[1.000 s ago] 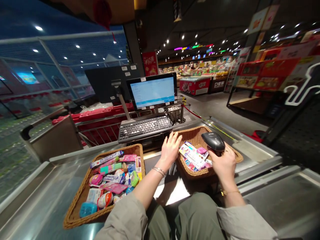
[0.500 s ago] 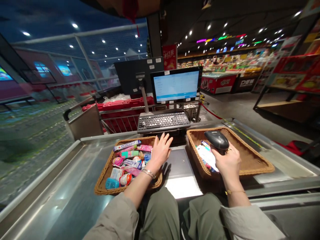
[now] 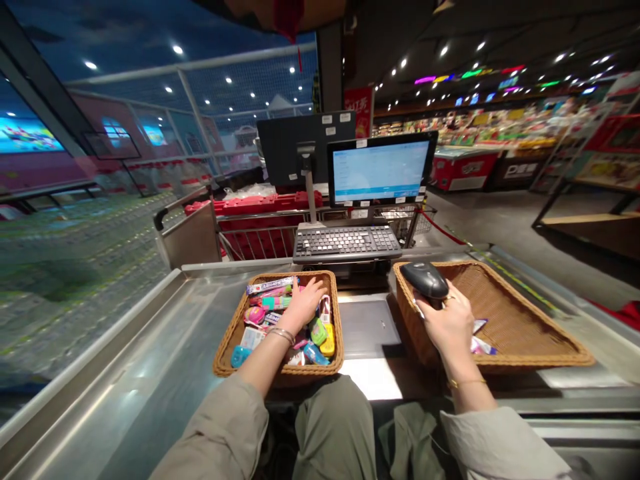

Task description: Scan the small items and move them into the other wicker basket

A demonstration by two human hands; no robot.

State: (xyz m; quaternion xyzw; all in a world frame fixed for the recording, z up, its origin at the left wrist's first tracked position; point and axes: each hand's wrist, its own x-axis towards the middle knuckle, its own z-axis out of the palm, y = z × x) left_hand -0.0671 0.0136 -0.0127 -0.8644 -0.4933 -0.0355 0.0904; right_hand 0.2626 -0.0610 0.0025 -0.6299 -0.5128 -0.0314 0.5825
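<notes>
My right hand (image 3: 447,320) is wrapped round a black handheld barcode scanner (image 3: 425,280), held over the left edge of the right wicker basket (image 3: 540,327). A few small packets (image 3: 483,345) lie in that basket, partly behind my hand. My left hand (image 3: 304,303) is over the left wicker basket (image 3: 220,353), fingers spread above the small packaged sweets. Around it lie a long wrapped candy stick (image 3: 270,286), a pink round container (image 3: 255,315), a green container (image 3: 318,331) and a yellow one (image 3: 328,340). Whether its fingertips touch anything I cannot tell.
A black keyboard (image 3: 347,241) stands behind the baskets, below a lit monitor (image 3: 380,170). Between the baskets is a flat grey panel (image 3: 367,327) in the metal counter (image 3: 165,333). A shopping cart (image 3: 260,240) stands beyond the counter.
My left hand has moved left from the gap between the baskets to over the left basket's sweets. The scanner stays in my right hand, now nearer the right basket's left rim. The view has shifted.
</notes>
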